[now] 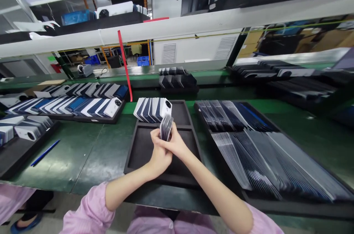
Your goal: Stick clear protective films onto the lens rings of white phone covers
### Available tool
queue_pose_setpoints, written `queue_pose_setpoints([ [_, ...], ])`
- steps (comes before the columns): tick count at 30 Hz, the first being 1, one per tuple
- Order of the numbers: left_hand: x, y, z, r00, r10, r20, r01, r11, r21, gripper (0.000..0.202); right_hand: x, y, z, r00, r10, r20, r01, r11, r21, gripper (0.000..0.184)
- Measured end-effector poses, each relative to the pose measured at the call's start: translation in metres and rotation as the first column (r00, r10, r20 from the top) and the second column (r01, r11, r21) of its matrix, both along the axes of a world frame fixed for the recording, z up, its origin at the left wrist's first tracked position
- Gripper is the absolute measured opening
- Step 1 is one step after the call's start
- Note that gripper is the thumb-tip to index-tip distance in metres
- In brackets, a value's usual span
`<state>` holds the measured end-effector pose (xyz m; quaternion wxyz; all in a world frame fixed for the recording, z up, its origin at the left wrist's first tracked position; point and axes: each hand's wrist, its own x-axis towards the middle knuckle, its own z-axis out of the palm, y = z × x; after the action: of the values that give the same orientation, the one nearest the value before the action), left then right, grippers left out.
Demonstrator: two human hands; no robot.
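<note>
From my head camera I see both my hands meeting over the black tray [132, 156] in front of me on the green bench [91, 152]. My left hand [159, 156] and my right hand [175, 144] press together around a small stack of thin dark panels [166, 127], which stands upright and fans out above my fingers. Each grip is closed on that stack, the left from below and the right from the side. The stack is held above the tray's near compartment, just in front of a row of white and blue panels [152, 109] leaning in the far compartment. To my right, a larger tray [276, 204] carries long rows of dark panels. To my left, a blue pen [45, 152] lies on the bench beside another tray.
</note>
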<state>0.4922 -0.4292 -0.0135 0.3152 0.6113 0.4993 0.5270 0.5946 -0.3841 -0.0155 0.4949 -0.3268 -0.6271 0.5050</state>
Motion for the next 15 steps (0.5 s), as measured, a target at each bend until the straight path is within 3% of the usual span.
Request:
queue_pose_setpoints([
  [3,-0.022,0.005,0.008,0.97,-0.186,-0.156,0.192,0.981,0.024,0.083,0.013,0.003,-0.003,1.0,0.005,0.006,-0.005,1.0,0.023,0.08],
  [6,-0.044,0.015,0.038,0.879,-0.457,-0.135,0.464,0.886,0.02,0.117,0.028,0.004,-0.009,0.996,0.091,0.025,-0.092,0.995,0.044,0.089],
  [8,-0.047,0.021,0.059,0.822,-0.539,-0.182,0.552,0.833,0.027,0.123,0.033,0.005,-0.012,0.986,0.162,0.049,-0.164,0.985,0.05,0.095],
  [10,-0.041,0.026,0.073,0.766,-0.55,-0.334,0.584,0.812,0.002,0.094,0.035,0.004,-0.014,0.97,0.219,0.105,-0.225,0.973,0.046,0.098],
  [12,-0.032,0.029,0.077,0.724,-0.522,-0.452,0.581,0.814,-0.008,0.056,0.036,0.002,-0.014,0.947,0.266,0.183,-0.275,0.961,0.026,0.097],
  [15,-0.026,0.03,0.074,0.749,-0.453,-0.484,0.561,0.822,0.098,0.034,0.034,-0.004,-0.011,0.925,0.286,0.25,-0.295,0.956,-0.003,0.096],
])
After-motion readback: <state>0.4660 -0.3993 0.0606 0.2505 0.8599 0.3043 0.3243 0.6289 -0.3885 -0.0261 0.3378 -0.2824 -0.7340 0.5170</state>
